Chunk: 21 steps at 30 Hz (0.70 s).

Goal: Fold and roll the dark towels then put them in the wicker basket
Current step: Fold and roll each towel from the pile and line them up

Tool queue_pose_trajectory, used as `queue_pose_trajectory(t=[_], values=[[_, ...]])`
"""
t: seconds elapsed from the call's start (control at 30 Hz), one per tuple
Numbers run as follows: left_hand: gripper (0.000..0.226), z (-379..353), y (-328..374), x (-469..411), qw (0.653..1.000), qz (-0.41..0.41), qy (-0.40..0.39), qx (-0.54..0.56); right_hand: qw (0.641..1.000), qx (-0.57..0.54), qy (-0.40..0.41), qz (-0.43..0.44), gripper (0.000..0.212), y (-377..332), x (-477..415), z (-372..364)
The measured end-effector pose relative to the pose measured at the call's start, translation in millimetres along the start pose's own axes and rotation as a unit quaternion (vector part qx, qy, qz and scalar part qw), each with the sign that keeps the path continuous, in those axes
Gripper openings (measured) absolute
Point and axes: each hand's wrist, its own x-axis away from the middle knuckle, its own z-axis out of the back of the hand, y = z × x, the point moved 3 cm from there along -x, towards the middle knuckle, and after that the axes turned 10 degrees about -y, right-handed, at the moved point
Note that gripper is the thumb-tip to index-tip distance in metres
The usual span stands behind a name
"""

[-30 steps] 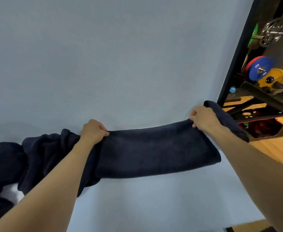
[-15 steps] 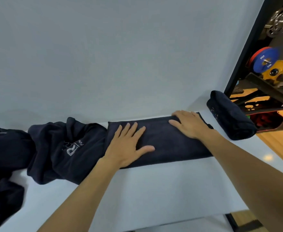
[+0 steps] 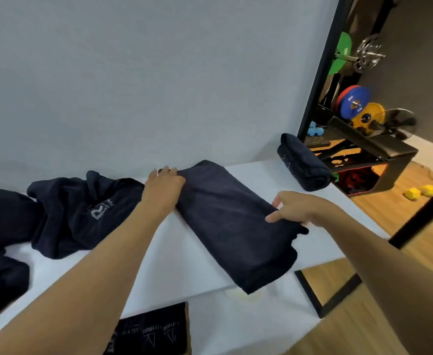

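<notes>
heap of dark towels: cut by frame at counter's left end | left hand: fingertips hidden, gripping folded towel's far end | right hand: fingers partly tucked under its right edge | rolled towel: logo too small to read | black printed item below front edge: cropped, print blurred

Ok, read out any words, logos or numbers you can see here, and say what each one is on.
"R": big pale letter, seen rotated, on the crumpled dark towel; the small letters beside it are too blurred to read.
Blue weight plate: white marks, too small to read.
Dark item at the bottom edge: pale lettering, blurred, unreadable.
Rolled towel: faint stitching, unreadable.
</notes>
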Motion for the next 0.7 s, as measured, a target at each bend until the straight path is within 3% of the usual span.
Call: queue_pose_trajectory(t=[0.07, 0.17, 0.23, 0.3, 0.4, 0.47, 0.53, 0.57, 0.63, 0.7], values=[[0.041, -1, 27, 26, 0.996, -0.064, -0.016, 0.066, 0.999, -0.041, -0.016, 0.002, 0.035, 4, 13, -11], [0.034, -2, 70, 95, 0.957, -0.210, 0.054, 0.191, 0.995, -0.102, -0.007, -0.013, 0.037, 12, 23, -23], [0.053, -11, 92, 137, 0.942, -0.276, 0.095, 0.166, 0.991, -0.129, -0.004, -0.019, 0.039, 15, 32, -30], [0.070, -25, 108, 164, 0.943, -0.306, 0.087, 0.096, 0.987, -0.156, 0.009, -0.018, 0.038, 19, 40, -38], [0.064, -30, 120, 182, 0.955, -0.277, 0.110, -0.010, 0.985, -0.164, 0.051, -0.031, 0.037, 28, 50, -47], [0.046, -27, 121, 183, 0.954, -0.266, 0.142, -0.007, 0.991, -0.017, 0.135, -0.002, 0.038, 35, 54, -48], [0.035, -22, 118, 181, 0.953, -0.262, 0.149, 0.034, 0.961, 0.099, 0.231, 0.116, 0.028, 35, 67, -51], [0.030, -19, 115, 180, 0.953, -0.254, 0.150, 0.071, 0.942, 0.102, 0.246, 0.204, 0.025, 32, 77, -54], [0.022, -12, 107, 179, 0.951, -0.218, 0.126, 0.178, 0.924, 0.101, 0.189, 0.316, 0.034, 28, 97, -67], [0.017, -6, 98, 177, 0.940, -0.172, 0.085, 0.284, 0.929, 0.211, 0.122, 0.279, 0.063, 29, 98, -85]])
